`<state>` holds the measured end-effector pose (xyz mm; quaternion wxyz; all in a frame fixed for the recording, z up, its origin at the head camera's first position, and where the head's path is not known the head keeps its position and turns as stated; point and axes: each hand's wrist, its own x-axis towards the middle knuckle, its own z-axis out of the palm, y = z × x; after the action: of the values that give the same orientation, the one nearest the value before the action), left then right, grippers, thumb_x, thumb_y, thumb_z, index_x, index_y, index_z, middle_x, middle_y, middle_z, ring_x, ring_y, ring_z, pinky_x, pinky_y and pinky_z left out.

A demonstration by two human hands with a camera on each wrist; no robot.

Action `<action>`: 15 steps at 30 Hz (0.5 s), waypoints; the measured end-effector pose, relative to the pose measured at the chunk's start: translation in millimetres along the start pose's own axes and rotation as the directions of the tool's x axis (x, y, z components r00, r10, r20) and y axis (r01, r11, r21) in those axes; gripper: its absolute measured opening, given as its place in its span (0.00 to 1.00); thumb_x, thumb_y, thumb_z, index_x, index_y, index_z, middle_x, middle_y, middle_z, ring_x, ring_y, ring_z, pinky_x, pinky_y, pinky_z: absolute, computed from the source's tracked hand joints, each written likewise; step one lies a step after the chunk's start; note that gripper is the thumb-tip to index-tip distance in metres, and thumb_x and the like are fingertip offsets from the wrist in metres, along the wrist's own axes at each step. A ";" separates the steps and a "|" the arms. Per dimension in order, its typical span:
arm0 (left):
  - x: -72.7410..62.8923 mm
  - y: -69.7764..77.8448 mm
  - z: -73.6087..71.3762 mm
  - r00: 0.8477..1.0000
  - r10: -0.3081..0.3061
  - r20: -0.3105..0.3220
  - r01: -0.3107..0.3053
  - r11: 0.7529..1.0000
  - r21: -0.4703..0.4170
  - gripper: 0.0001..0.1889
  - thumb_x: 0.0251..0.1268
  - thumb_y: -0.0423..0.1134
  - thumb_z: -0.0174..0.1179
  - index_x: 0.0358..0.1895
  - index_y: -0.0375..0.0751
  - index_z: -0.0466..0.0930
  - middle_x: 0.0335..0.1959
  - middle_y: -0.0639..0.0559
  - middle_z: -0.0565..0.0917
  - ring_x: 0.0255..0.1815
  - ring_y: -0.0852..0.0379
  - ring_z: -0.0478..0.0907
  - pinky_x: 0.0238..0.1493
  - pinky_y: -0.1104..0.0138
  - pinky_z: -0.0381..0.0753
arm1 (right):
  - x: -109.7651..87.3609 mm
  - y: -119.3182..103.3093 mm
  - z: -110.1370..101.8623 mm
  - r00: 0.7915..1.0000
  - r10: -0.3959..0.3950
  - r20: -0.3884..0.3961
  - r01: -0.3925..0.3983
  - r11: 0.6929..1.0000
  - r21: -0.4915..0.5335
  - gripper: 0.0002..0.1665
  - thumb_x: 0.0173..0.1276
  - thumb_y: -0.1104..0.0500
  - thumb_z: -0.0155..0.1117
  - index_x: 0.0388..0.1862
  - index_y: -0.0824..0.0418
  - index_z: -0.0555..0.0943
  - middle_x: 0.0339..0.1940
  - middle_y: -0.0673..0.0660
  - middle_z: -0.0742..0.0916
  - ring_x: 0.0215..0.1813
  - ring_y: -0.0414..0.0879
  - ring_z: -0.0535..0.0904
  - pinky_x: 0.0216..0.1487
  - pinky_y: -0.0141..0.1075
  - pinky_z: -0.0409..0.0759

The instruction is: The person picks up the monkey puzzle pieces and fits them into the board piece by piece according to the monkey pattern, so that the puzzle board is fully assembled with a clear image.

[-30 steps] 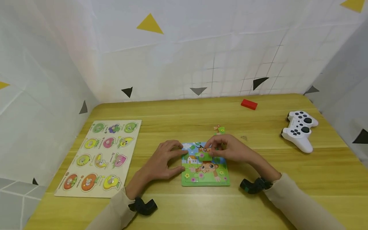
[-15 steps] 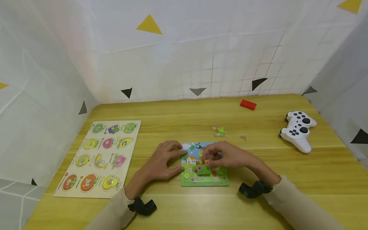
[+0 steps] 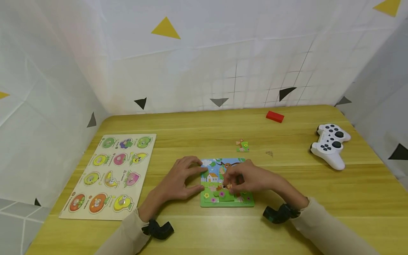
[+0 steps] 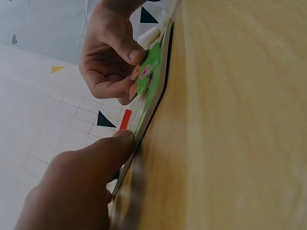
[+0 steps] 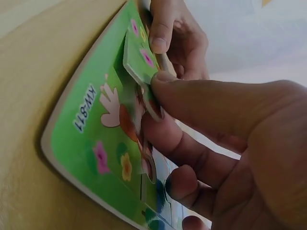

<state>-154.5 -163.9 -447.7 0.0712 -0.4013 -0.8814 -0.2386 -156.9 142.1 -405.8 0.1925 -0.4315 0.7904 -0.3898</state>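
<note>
A square jigsaw board (image 3: pixel 248 204) with a monkey and a small house printed on it lies mid-table. My right hand (image 3: pixel 251 177) is over its right half, pinching a green puzzle piece (image 3: pixel 227 197) with a pink flower between thumb and fingers. In the right wrist view that puzzle piece (image 5: pixel 138 60) is tilted, one edge raised off the picture. My left hand (image 3: pixel 183 179) rests at the board's left edge, thumb and fingers spread along it. Beyond the board, a loose puzzle piece (image 3: pixel 243 145) with brown and green print lies on the wood.
To the left lies a wooden fruit peg board (image 3: pixel 144 169) with several knobbed fruit pieces. A white game controller (image 3: pixel 329 143) is at the right, and a red block (image 3: pixel 275 117) sits near the back edge. White patterned cloth (image 3: pixel 191 71) surrounds the table's back and sides.
My right hand has brought the pinched green puzzle piece down toward the board's near edge, uncovering the top of the picture and the loose piece. The left hand has stayed in place.
</note>
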 end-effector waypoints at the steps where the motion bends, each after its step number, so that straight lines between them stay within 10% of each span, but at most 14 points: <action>1: 0.0 -0.1 0.1 1.000 0.001 0.000 -0.001 1.000 0.000 0.26 0.63 0.58 0.66 0.63 0.54 0.83 0.62 0.51 0.77 0.71 0.53 0.68 0.71 0.48 0.65 | 0.1 0.1 0.3 1.000 -0.003 -0.001 0.003 1.000 -0.019 0.05 0.68 0.61 0.72 0.42 0.55 0.85 0.28 0.47 0.84 0.27 0.32 0.74 0.28 0.27 0.75; 7: 0.4 -0.7 0.4 1.000 0.002 0.001 -0.002 1.000 0.007 0.26 0.63 0.58 0.65 0.63 0.54 0.83 0.62 0.52 0.77 0.71 0.53 0.68 0.72 0.48 0.64 | 0.2 -2.6 1.5 1.000 0.023 -0.018 -0.026 0.986 -0.163 0.07 0.64 0.56 0.76 0.39 0.48 0.87 0.26 0.41 0.82 0.28 0.30 0.74 0.48 0.42 0.65; 15: -0.1 -0.4 -0.2 1.000 -0.008 0.009 0.008 1.000 0.008 0.27 0.63 0.59 0.65 0.63 0.55 0.83 0.62 0.53 0.77 0.71 0.54 0.67 0.72 0.48 0.64 | 1.5 -5.2 2.6 0.995 -0.077 -0.059 0.063 0.975 -0.211 0.10 0.61 0.57 0.78 0.42 0.49 0.87 0.29 0.42 0.82 0.30 0.39 0.76 0.37 0.30 0.68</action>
<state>-154.7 -164.4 -447.7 0.0679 -0.3986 -0.8842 -0.2338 -153.3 138.0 -403.3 0.1054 -0.4636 0.8173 -0.3254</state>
